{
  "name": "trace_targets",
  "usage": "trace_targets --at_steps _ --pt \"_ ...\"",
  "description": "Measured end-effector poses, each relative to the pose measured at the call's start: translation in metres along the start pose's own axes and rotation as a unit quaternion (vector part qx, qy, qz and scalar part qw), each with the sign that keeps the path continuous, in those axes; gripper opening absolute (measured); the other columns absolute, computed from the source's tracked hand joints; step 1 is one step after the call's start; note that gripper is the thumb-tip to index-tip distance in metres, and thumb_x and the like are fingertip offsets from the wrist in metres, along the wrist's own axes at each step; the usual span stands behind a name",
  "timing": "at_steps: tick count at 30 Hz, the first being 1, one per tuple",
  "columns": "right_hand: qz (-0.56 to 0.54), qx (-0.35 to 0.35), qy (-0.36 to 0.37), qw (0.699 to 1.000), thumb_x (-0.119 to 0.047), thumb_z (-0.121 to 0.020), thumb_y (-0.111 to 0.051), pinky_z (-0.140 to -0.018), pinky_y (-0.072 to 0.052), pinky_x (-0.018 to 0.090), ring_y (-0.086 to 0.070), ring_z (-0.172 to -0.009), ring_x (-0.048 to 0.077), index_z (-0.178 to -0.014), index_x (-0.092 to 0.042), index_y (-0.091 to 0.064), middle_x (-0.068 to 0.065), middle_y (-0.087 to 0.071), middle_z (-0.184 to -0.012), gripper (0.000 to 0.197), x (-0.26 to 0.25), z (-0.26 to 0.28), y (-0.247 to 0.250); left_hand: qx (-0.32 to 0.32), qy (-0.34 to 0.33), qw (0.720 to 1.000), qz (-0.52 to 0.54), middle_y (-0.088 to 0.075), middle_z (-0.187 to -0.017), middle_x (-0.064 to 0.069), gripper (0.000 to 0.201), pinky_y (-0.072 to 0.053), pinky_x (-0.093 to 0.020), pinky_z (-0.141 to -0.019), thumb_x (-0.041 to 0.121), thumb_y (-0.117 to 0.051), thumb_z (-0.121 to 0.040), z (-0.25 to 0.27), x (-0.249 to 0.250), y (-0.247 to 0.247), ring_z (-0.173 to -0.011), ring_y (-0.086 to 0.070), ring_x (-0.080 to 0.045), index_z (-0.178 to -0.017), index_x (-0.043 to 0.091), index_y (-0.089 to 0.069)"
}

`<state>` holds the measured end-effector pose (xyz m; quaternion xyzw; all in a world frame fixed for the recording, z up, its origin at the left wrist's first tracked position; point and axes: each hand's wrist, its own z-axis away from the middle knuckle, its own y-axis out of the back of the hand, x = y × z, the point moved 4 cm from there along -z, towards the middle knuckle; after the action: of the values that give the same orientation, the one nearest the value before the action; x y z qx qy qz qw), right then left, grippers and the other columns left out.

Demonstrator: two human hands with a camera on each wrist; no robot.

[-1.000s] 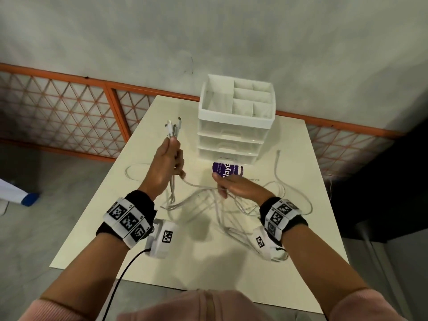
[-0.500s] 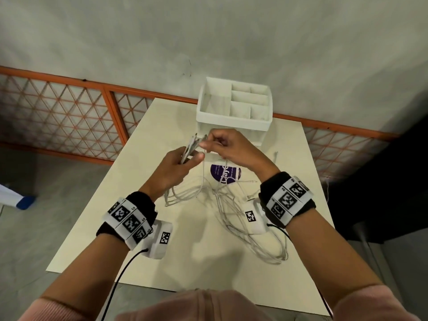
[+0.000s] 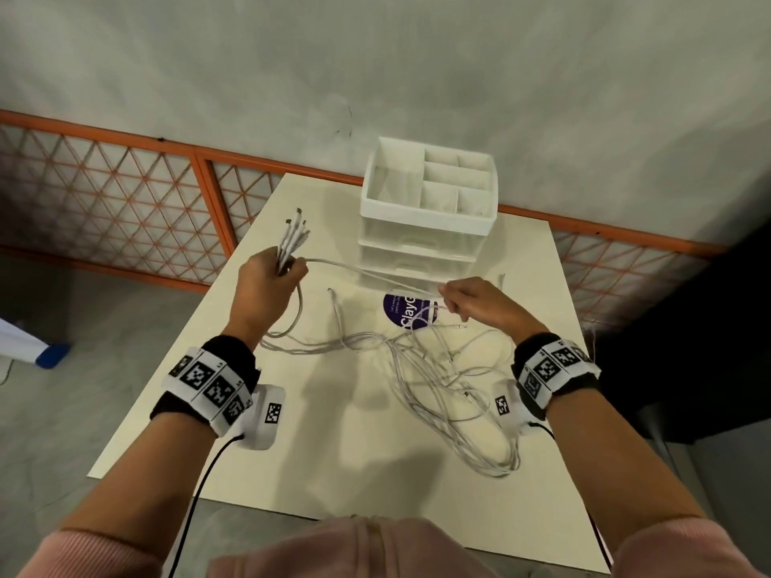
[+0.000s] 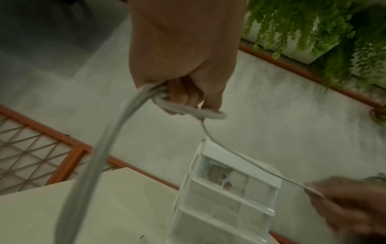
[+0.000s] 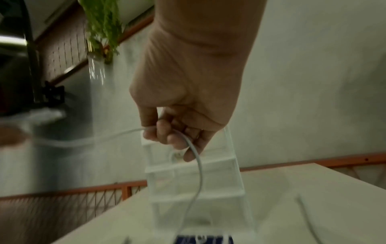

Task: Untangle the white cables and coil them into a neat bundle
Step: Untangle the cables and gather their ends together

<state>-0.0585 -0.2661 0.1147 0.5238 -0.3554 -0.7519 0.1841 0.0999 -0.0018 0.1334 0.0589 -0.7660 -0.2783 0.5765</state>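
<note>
Left hand point(image 3: 267, 281) raised over the table point(image 3: 233, 435), fist closed round a sheaf of white cables point(image 3: 438, 369), plug ends point(image 3: 297, 229) fanned above the knuckles. Right hand point(image 3: 479, 304) pinching a single strand point(image 3: 371, 272) drawn across from that fist; remaining lengths heaped loose on the tabletop, partly over a purple-labelled item point(image 3: 406, 310), just before a white drawer organiser point(image 3: 425, 219). Cables judged light, limp and smooth-jacketed, apt to slip and snag at crossings; best gripped near the plugs, one strand at a time. Head view alone showing the tangle and plug ends; left wrist view showing curled fingers point(image 4: 183, 94) clamping the sheaf; right wrist view, blurred, showing fingertips point(image 5: 165, 130) closed on the strand.
</note>
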Motion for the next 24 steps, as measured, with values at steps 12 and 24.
trace_targets --at_steps 12,24 --pt "0.057 -0.018 0.123 0.991 -0.032 -0.090 -0.061 -0.042 -0.023 0.016 -0.032 -0.034 0.006 -0.070 -0.003 -0.070 -0.011 -0.045 -0.034 0.036 -0.090 0.005 0.004 -0.045 -0.034 0.997 0.058 -0.039 -0.056 0.003 0.090 -0.034 -0.012 -0.044 0.030 -0.082 -0.070 0.028 0.047 -0.058 -0.049 -0.034 -0.013 -0.140 0.012 -0.027" --pt "-0.081 -0.020 0.074 0.994 -0.048 -0.097 -0.039 -0.057 -0.039 0.027 -0.039 -0.049 0.013 -0.062 -0.014 -0.058 -0.002 -0.042 -0.050 0.052 -0.074 0.008 0.012 -0.127 -0.093 0.982 0.104 -0.046 -0.047 0.010 0.020 -0.031 -0.014 -0.049 0.024 -0.062 -0.090 0.028 0.046 -0.065 -0.045 -0.039 -0.005 -0.072 0.021 -0.054"
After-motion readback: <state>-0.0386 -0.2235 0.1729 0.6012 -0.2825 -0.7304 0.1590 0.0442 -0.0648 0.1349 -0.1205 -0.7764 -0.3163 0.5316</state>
